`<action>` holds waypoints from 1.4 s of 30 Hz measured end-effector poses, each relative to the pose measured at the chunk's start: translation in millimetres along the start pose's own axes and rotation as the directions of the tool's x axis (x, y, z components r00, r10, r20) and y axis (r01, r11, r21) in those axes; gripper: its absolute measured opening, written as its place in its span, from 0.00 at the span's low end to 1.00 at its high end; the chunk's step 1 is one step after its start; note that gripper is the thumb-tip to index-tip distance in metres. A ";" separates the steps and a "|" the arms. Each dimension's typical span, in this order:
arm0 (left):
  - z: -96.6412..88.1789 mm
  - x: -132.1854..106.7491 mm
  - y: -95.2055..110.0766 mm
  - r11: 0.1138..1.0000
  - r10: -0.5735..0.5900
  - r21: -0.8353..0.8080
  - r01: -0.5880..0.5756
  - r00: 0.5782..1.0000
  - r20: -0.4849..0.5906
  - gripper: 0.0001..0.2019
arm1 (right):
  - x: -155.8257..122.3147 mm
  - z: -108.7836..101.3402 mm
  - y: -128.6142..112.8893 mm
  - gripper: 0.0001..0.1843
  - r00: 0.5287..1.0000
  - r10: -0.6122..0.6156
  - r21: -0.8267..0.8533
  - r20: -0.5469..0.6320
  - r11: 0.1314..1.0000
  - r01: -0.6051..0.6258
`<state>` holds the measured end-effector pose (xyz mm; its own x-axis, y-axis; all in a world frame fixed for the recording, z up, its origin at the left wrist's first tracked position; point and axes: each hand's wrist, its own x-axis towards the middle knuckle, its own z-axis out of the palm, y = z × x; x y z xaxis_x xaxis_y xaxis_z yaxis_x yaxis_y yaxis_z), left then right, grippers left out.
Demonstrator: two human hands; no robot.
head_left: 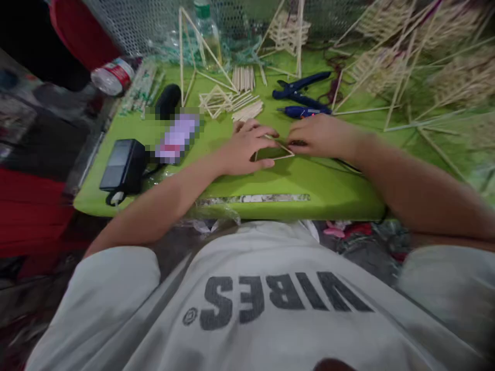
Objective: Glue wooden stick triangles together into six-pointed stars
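A small frame of thin wooden sticks [285, 151] lies flat on the green table [328, 190]. My left hand [247, 147] curls round its left side, thumb and fingers pressing on the sticks. On the frame's right corner, my right hand [323, 135] rests with its fingers pinched together on the sticks. Both hands meet over the frame near the table's middle.
A blue glue gun [301, 111] and blue pliers [297, 87] lie just beyond my hands. Loose stick bundles [244, 78] and small stick frames [214, 100] sit behind. Large stick structures [390, 77] crowd the right. A black adapter [121, 165] and a plastic bottle [113, 74] are at left.
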<state>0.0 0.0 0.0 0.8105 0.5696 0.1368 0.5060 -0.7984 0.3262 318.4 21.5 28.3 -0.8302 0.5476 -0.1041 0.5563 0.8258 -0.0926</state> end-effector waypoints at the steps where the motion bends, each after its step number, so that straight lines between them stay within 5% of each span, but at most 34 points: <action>1: 3.3 2.8 -0.6 1.000 0.004 0.015 -0.004 1.000 0.011 0.35 | 0.0 0.8 1.0 0.22 1.000 -0.003 0.008 -0.012 1.000 0.003; 7: 16.9 11.4 -2.8 0.994 0.007 0.112 -0.009 1.000 0.015 0.33 | 0.9 7.7 4.7 0.18 0.994 -0.030 -0.007 -0.101 1.000 0.030; 16: 10.9 13.2 2.3 0.996 -0.070 0.048 0.070 0.998 -0.001 0.22 | 0.1 7.0 0.3 0.10 0.991 0.056 0.097 -0.120 0.994 -0.045; 30: 11.4 14.3 4.3 0.993 -0.120 0.014 0.120 0.993 0.002 0.20 | -7.9 10.5 -5.3 0.14 0.977 0.104 0.021 -0.184 0.995 -0.102; 36: 8.4 14.7 6.1 0.991 -0.135 0.014 0.135 0.990 0.037 0.22 | -12.4 9.8 -4.7 0.21 0.948 0.187 0.026 -0.258 0.982 -0.187; 42: 6.6 16.2 5.4 0.991 -0.131 0.003 0.131 0.989 0.068 0.24 | -19.4 -11.6 -21.6 0.25 0.856 0.410 0.143 -0.315 0.912 -0.384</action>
<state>17.8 3.6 -2.2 0.7554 0.6547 0.0286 0.6090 -0.7175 0.3381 322.0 -5.4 43.9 -0.4933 0.8500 0.1849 0.8316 0.5232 -0.1864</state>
